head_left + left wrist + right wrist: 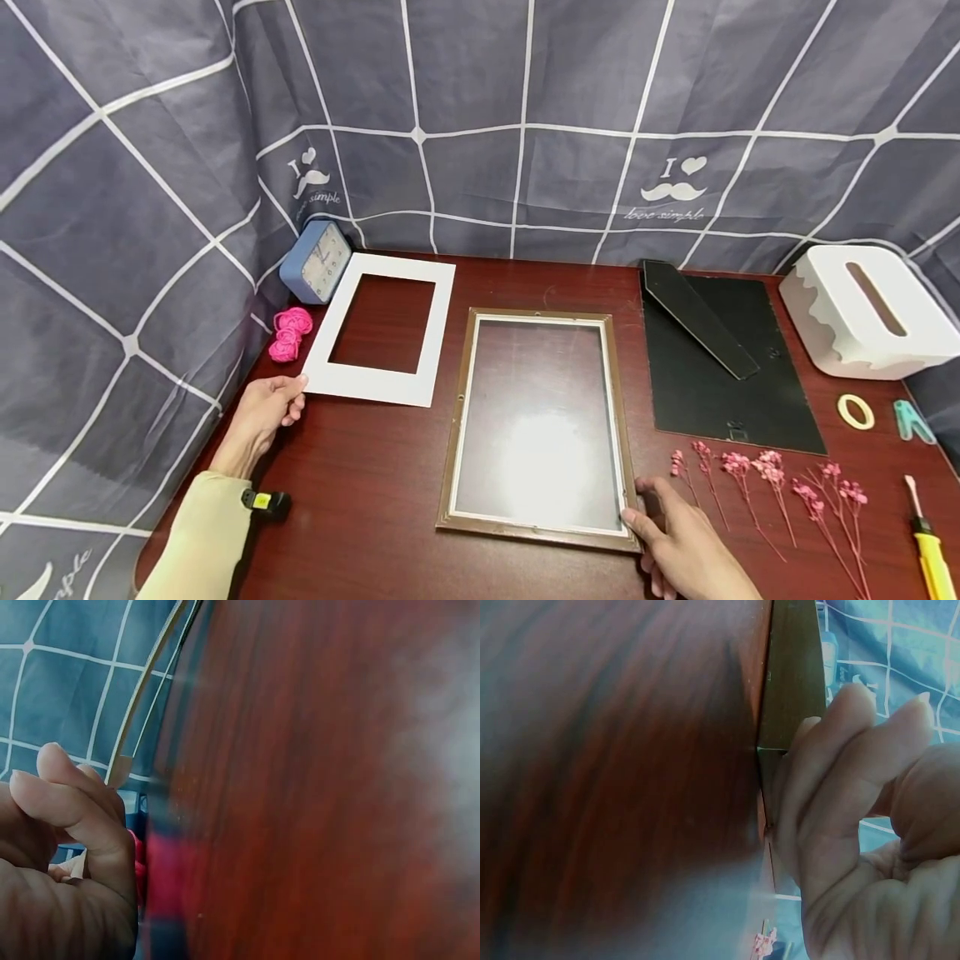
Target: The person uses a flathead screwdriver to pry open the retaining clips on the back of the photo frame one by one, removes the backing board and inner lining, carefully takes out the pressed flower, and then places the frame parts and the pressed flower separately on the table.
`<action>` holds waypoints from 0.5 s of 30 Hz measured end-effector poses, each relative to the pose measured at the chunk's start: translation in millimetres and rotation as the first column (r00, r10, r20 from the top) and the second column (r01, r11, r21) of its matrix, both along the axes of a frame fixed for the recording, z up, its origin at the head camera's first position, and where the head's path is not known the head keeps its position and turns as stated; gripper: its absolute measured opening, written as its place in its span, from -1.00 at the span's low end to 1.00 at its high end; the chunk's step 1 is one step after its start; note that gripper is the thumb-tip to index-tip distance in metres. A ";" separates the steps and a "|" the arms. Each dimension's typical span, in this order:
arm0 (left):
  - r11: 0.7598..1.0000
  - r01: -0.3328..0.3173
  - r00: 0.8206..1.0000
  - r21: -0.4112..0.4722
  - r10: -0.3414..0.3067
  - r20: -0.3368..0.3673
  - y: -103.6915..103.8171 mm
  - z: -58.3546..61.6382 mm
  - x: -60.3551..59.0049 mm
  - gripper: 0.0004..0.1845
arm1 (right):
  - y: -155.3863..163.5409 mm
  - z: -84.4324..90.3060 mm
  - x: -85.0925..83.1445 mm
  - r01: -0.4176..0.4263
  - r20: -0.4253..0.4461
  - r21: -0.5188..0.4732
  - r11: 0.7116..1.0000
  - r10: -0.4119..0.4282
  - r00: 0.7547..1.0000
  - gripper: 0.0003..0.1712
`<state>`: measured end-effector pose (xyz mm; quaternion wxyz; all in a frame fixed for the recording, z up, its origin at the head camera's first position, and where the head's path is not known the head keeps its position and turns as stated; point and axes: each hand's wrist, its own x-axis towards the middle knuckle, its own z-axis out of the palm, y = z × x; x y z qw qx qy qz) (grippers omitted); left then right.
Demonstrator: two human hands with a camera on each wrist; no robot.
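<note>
A brown picture frame (536, 425) with glass lies flat in the middle of the dark red table (375, 492). My right hand (637, 504) grips its near right corner, thumb on the front edge and fingers along the side; in the right wrist view curled fingers (832, 772) press against the frame's corner (791, 675). A white mat board (382, 333) lies to the left of the frame. My left hand (296, 396) pinches the mat's near left corner, and the left wrist view shows curled fingers (67, 802) at the mat's thin edge (139, 705).
A black backing board (720, 367) with its stand lies right of the frame, with dried pink flowers (772, 483) in front. At far right: white tissue box (862, 312), tape roll (855, 411), teal clip (911, 421), yellow-handled tool (930, 550). Blue clock (315, 260) and pink cord (288, 333) at back left.
</note>
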<state>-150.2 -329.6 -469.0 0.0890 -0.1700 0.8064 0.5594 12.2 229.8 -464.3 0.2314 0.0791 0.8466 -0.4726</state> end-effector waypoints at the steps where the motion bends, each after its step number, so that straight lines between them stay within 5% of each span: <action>1: 1.000 0.005 1.000 -0.011 -0.005 0.006 -0.1 0.1 -2.1 -0.77 | -0.2 0.0 -0.1 0.003 0.002 0.006 1.000 -0.003 1.000 -0.42; 15: 0.996 -0.030 0.996 -0.080 0.036 0.081 4.5 4.2 -16.2 -0.69 | 0.7 -1.0 0.4 0.006 -0.005 0.007 1.000 -0.006 1.000 -0.42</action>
